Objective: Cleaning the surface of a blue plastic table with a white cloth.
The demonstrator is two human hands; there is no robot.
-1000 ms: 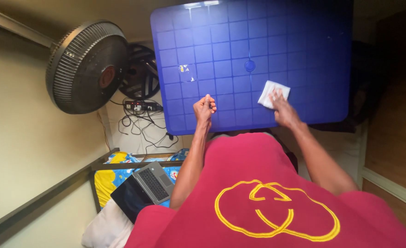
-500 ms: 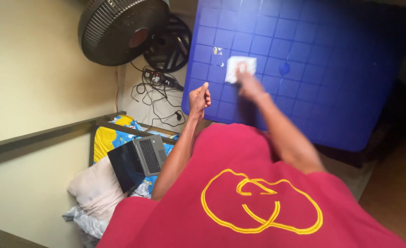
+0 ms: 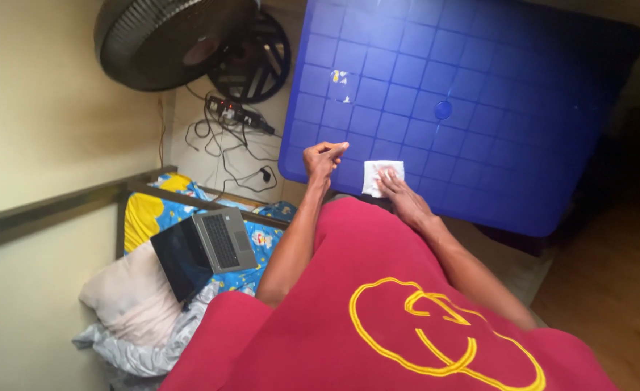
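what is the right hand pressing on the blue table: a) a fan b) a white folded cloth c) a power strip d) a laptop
b: the right hand lies flat with its fingers on the white folded cloth near the front edge of the blue table, while the left hand is loosely curled just beside it, holding nothing that can be seen.

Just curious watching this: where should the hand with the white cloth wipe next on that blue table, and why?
Probably slide the white cloth under the right hand up and leftward toward the pale smudge on the blue table; the cloth sits at the near edge, and that mark looks unwiped. The left hand rests curled nearby.
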